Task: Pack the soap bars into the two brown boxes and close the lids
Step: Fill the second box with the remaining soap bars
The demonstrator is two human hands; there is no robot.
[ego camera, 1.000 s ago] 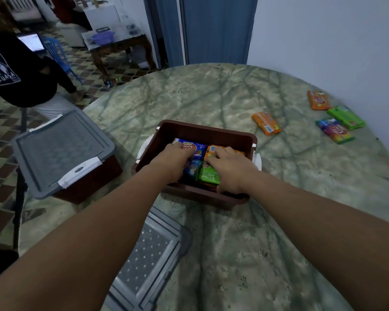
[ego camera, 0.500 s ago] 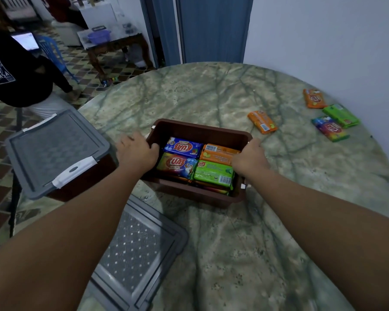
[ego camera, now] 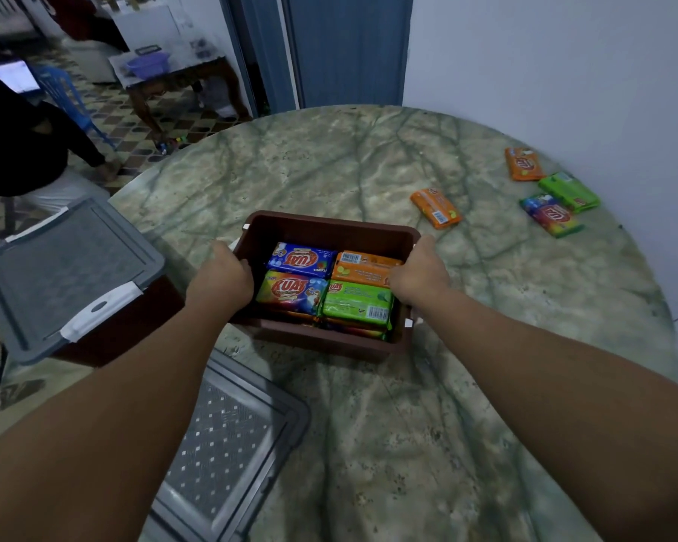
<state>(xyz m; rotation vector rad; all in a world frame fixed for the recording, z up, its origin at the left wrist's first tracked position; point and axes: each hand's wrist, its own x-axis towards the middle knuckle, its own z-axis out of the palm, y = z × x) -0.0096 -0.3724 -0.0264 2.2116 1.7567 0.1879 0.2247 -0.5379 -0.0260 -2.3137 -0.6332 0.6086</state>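
Observation:
An open brown box [ego camera: 329, 228] sits in the middle of the marble table. It holds several wrapped soap bars: blue [ego camera: 302, 261], orange [ego camera: 363, 267], multicolour [ego camera: 290, 293] and green [ego camera: 357, 303] on top. My left hand [ego camera: 222, 277] grips the box's left rim, fingers curled over the edge. My right hand [ego camera: 417, 273] grips the right rim. A second brown box [ego camera: 126, 326] with a grey lid [ego camera: 63, 271] on it stands at the table's left edge. A loose grey lid [ego camera: 228, 444] lies near me.
Several loose soap bars lie at the far right: orange [ego camera: 435, 208], orange [ego camera: 523, 163], green [ego camera: 568, 191], multicolour [ego camera: 550, 215]. A white wall [ego camera: 564, 72] runs close behind them. A person in black [ego camera: 12, 150] sits beyond the table's left edge.
My hands came off the soap bars inside the box and moved outward to grip its left and right rims. The box has shifted little.

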